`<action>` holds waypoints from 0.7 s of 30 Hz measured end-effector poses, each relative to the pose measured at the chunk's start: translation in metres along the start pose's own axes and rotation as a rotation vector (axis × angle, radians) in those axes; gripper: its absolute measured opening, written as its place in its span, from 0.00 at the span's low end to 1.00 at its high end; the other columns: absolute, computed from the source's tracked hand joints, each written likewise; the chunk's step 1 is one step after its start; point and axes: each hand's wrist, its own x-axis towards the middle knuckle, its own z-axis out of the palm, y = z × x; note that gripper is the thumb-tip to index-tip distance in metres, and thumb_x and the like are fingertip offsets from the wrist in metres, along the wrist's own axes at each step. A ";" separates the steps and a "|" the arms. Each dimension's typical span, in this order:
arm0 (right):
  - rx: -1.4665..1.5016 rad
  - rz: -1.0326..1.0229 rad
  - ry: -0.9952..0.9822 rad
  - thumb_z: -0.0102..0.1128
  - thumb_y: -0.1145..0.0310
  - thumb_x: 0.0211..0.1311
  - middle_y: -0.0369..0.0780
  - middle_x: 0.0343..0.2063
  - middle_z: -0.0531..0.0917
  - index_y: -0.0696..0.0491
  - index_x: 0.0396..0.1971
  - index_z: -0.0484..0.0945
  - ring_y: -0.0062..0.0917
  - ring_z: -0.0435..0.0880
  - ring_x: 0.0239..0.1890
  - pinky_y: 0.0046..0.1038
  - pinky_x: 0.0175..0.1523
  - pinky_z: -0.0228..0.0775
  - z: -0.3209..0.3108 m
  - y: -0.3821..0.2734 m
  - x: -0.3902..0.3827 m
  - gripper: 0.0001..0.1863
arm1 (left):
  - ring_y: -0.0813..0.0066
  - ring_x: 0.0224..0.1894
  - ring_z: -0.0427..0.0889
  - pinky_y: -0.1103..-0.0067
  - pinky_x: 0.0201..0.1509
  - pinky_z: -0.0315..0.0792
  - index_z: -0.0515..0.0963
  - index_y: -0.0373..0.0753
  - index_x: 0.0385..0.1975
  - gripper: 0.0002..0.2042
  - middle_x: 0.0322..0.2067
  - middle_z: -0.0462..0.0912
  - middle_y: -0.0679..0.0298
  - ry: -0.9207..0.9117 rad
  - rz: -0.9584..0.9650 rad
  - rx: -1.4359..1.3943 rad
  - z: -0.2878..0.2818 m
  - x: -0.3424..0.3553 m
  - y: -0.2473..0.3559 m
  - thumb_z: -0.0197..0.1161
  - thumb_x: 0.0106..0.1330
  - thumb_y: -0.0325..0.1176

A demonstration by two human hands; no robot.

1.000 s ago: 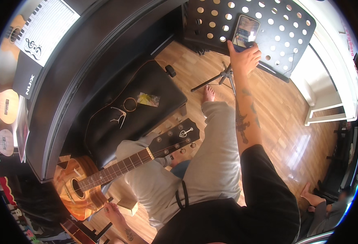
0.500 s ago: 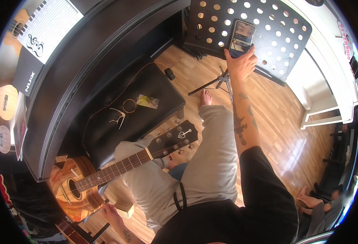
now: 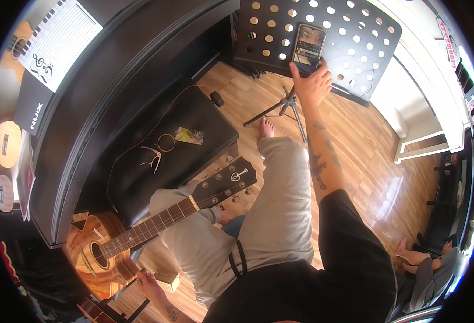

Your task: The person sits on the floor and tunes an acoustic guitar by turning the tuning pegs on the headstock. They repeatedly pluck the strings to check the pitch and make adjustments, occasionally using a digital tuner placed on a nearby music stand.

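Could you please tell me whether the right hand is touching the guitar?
Apart: the head view shows the right hand by the phone, with floor and a trouser leg between it and the guitar.

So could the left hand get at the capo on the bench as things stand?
Probably not by a straight path: the left hand is low beside the guitar, which lies between it and the capo. Reaching over might work.

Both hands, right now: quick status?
Left hand: beside the edge of the guitar; grip cannot be told.
Right hand: holding the lower end of the phone.
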 end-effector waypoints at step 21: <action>0.117 -0.093 -0.083 0.79 0.44 0.44 0.51 0.48 0.71 0.58 0.74 0.46 0.45 0.72 0.50 0.42 0.57 0.68 -0.007 -0.003 0.009 0.66 | 0.85 0.30 0.78 0.89 0.31 0.73 0.76 0.39 0.38 0.09 0.28 0.80 0.70 -0.071 0.029 -0.026 0.007 0.000 0.004 0.64 0.74 0.38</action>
